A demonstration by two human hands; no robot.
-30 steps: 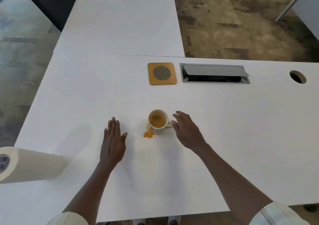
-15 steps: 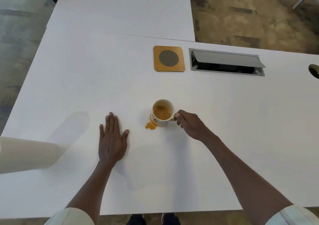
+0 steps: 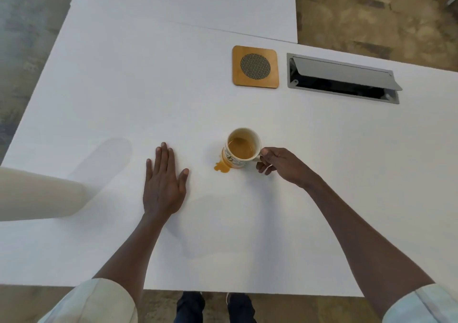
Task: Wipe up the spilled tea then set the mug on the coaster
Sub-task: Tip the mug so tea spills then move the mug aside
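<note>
Nothing wiped yet: spilled tea (image 3: 222, 167) beside mug (image 3: 242, 148), right hand (image 3: 282, 165) gripping its handle, left hand (image 3: 162, 182) flat, coaster (image 3: 255, 66) bare

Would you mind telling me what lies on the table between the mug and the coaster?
Nothing: in the head view, only bare white table separates the mug from the coaster.

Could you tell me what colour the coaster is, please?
The coaster is orange-brown with a grey mesh circle; the head view shows it.
</note>
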